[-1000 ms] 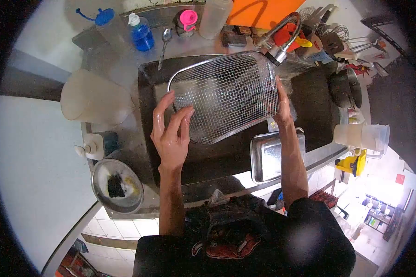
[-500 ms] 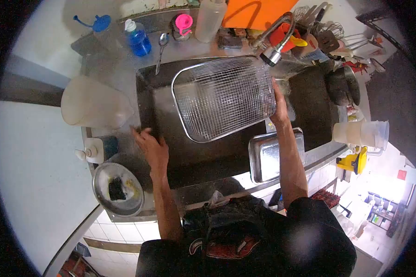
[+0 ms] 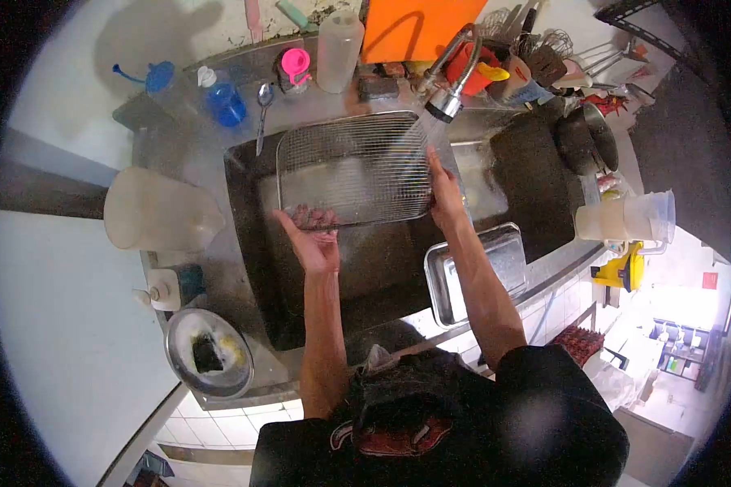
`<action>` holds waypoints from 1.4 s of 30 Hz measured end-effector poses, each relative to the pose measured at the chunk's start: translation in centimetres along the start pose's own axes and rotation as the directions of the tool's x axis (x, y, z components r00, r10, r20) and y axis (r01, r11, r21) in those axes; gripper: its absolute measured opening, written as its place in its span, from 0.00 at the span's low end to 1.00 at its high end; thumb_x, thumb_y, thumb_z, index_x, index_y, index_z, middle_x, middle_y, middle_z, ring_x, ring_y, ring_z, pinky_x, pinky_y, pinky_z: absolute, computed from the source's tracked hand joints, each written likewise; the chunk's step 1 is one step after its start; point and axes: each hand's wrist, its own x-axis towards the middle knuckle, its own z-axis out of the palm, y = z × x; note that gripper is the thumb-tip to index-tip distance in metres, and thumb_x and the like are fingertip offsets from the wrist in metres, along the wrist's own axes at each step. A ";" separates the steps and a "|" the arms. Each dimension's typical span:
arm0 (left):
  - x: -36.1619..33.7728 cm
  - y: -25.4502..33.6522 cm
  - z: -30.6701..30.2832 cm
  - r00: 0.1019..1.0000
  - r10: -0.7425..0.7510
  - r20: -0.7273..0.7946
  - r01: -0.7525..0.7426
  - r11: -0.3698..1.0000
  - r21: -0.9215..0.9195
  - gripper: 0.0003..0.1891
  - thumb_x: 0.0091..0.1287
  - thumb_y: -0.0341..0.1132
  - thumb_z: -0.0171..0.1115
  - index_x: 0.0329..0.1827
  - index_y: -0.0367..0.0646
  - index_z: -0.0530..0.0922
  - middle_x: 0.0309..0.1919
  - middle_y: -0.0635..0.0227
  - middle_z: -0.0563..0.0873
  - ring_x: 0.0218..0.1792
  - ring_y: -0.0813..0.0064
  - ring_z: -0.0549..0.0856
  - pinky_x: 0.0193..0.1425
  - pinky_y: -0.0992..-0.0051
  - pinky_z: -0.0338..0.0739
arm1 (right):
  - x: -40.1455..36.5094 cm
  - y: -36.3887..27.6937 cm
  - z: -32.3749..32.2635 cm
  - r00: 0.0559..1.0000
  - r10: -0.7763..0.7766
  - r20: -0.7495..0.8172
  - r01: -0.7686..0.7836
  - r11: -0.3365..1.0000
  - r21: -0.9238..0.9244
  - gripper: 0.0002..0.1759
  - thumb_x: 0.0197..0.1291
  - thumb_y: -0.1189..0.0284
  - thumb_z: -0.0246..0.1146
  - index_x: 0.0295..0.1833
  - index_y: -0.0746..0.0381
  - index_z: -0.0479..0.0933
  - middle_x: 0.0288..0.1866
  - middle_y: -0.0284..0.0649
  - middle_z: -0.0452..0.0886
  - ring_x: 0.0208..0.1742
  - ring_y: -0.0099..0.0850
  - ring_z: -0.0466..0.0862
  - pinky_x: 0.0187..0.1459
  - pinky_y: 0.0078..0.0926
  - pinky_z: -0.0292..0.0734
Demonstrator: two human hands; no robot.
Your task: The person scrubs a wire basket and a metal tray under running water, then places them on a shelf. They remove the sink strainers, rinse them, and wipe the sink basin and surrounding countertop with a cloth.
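A rectangular wire rack (image 3: 349,174) hangs over the left sink basin, with a sprayer faucet (image 3: 444,105) running water onto its right part. My right hand (image 3: 447,195) grips the rack's right edge. At the near left corner, my left hand (image 3: 315,237) has its fingers curled beneath the mesh and its thumb out at the side; they show partly through the wires. A shiny metal tray (image 3: 495,256) rests over the sink's near edge, partly covered by my right forearm.
A steel bowl (image 3: 184,388) with a dark scrubber and suds stands at the near left. Around the sink are a plastic pitcher (image 3: 154,211), a blue soap bottle (image 3: 225,105), a spoon (image 3: 264,109), a dark pot (image 3: 577,146) and plastic containers (image 3: 625,219).
My left hand has moved from beside the basin onto the rack's near left corner. The rack has shifted left and tilted. Water spray now falls on it.
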 end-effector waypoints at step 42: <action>-13.3 -18.4 -4.8 0.961 -0.221 0.165 -0.004 0.587 0.810 0.22 0.66 0.47 0.67 0.51 0.37 0.78 0.50 0.61 0.82 0.53 0.70 0.78 0.58 0.68 0.71 | -7.1 1.2 -36.9 0.980 -0.176 -0.093 0.111 0.871 -0.479 0.25 0.69 0.58 0.55 0.54 0.72 0.79 0.45 0.39 0.84 0.47 0.26 0.78 0.51 0.28 0.73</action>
